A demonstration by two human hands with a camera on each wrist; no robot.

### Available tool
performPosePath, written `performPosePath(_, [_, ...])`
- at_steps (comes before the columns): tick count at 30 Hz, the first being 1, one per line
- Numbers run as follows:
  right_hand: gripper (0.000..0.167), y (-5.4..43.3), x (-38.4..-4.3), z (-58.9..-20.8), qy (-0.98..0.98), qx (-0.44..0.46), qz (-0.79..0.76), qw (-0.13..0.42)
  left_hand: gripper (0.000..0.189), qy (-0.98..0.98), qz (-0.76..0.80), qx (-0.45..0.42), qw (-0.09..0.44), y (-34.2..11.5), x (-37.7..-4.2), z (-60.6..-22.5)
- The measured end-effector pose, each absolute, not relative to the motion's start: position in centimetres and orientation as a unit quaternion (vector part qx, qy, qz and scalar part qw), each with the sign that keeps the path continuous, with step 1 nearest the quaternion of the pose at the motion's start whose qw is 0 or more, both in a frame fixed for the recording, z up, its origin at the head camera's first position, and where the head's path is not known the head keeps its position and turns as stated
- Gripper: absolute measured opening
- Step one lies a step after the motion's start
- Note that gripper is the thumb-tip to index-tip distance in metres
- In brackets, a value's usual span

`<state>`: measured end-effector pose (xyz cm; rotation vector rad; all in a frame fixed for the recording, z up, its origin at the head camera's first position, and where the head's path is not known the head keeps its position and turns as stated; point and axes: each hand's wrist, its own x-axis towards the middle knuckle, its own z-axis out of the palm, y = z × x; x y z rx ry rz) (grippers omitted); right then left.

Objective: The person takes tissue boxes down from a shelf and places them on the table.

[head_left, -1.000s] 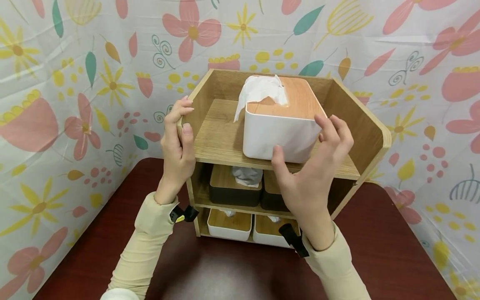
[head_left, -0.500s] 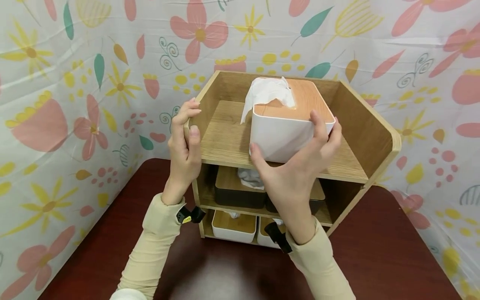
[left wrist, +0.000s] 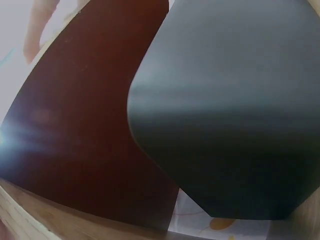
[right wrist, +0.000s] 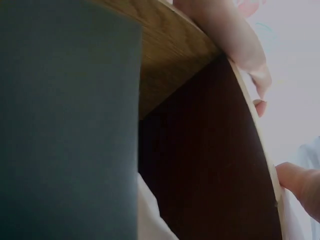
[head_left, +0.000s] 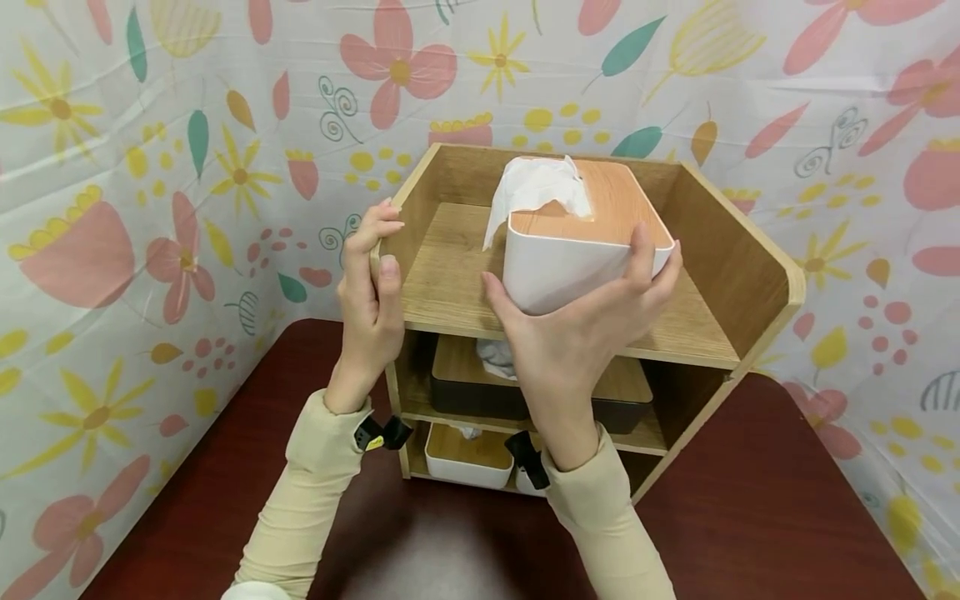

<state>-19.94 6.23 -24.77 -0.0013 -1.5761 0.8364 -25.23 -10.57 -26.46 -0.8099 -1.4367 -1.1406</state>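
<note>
A white tissue box (head_left: 558, 267) with a wood-look lid stands on the top board of a wooden shelf unit (head_left: 450, 271), a white tissue (head_left: 536, 183) drooping from its slot. My right hand (head_left: 570, 342) grips the box from the front. Its thumb is at the front left corner and its fingers lie along the right side; the box's lower front is hidden. At the unit's left side panel, my left hand (head_left: 369, 308) holds the front edge between fingers and thumb. Large dark grey surfaces (left wrist: 225, 95) fill much of both wrist views, so the grips are hard to see there.
Two dark boxes with wooden lids (head_left: 468, 398) sit on the middle shelf, one partly behind my right arm. White boxes (head_left: 468, 471) are on the bottom shelf. The unit stands on a dark red table (head_left: 750, 500) before a flowered curtain (head_left: 262, 125).
My right hand has closed in from the right, its thumb shifting left across the box front and its fingers reaching the right side. My left hand keeps its hold on the panel.
</note>
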Motion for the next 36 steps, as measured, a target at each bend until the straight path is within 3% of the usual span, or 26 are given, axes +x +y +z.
performPosePath(19, [0.11,6.34,-20.18,-24.75,-0.693,-0.011,0.345,0.633,0.037,-0.606,-0.484,-0.351,0.525,-10.52,-25.23,-26.35])
performPosePath(36, [0.115,6.26,-20.16,-24.79,-0.695,-0.009,0.345,0.631,0.032,-0.6,-0.503,-0.341,0.521,-10.84,-25.13,-26.04])
